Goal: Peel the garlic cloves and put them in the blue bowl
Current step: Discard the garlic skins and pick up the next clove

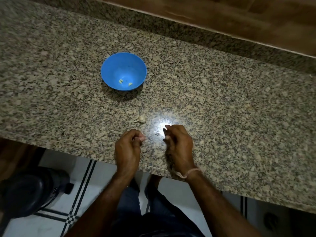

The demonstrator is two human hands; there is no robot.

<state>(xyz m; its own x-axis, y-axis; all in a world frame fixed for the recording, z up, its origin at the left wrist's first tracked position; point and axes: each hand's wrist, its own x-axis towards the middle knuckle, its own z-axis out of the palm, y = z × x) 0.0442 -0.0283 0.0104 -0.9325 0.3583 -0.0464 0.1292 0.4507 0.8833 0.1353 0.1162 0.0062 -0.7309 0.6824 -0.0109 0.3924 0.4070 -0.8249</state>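
The blue bowl point(109, 64) stands on the granite counter point(222, 103), with a few peeled garlic cloves point(121, 81) lying in its bottom. A garlic bulb point(141, 118) lies on the counter between the bowl and my hands. My left hand point(128, 147) is curled above the counter's front edge and pinches a small garlic clove point(142, 138) at its fingertips. My right hand point(177, 142), a string band at its wrist, is curled just to the right, its fingertips pinched together; whether they hold a bit of skin is too blurred to tell.
The counter's front edge point(85, 147) runs under my wrists. A raised granite ledge and a wooden surface point(222, 17) lie at the back. A dark rounded container point(29, 194) stands on the tiled floor at lower left.
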